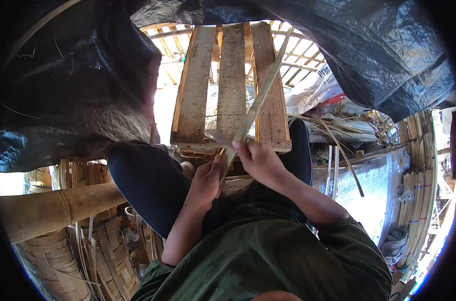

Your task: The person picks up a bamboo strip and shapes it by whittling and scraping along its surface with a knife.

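Note:
A long, pale bamboo strip [258, 103] slants from my lap up across the right side of a slatted wooden bench [231, 80]. My left hand [206, 181] is closed around the strip's lower end. Just above it, my right hand [260, 161] is closed on a knife, whose blade [219, 138] points up and left across the strip. The knife's handle is hidden inside my fingers. Both hands are close together in front of the bench's near edge, between my bent knees.
At the left lies a thick bamboo pole [57, 208], with woven bamboo [60, 258] below it. Dark plastic sheeting [82, 75] hangs at the left and upper right. Thin strips [341, 150] and a printed sack [318, 93] lie at the right, near bundled bamboo slats [414, 215].

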Demonstrator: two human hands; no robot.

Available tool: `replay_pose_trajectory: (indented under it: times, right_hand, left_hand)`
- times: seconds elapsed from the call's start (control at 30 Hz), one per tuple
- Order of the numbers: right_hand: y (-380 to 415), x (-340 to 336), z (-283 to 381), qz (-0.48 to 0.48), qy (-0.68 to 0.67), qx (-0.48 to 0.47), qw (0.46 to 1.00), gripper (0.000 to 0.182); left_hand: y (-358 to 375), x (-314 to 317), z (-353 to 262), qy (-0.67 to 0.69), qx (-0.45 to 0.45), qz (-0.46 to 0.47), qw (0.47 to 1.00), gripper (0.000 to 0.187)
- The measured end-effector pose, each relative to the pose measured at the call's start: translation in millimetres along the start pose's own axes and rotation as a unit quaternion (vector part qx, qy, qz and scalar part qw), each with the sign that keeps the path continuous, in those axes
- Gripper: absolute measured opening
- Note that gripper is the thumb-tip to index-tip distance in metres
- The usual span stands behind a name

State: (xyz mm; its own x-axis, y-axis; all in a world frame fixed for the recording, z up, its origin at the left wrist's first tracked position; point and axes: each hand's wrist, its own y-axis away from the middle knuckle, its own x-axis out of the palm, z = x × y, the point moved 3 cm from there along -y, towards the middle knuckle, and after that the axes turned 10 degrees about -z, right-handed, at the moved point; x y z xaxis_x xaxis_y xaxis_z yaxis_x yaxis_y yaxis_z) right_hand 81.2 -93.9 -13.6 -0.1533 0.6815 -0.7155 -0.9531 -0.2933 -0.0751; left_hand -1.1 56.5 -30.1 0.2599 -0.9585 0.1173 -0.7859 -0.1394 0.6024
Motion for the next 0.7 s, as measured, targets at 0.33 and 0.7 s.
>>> replay_pose_trajectory:
  times: [0.33,0.7]
  right_hand:
    - [1.7,4.2,-1.4,-0.007,-0.049,0.081,0.996,0.045]
    - [-9.1,-12.3,-10.8,-0.095,-0.159,0.064,0.981,0.031]
  left_hand:
    - [-8.3,-1.9,0.1,-0.058,0.014,-0.042,0.997,0.044]
    - [1.3,14.9,-18.3,-0.013,0.020,0.108,0.994,0.036]
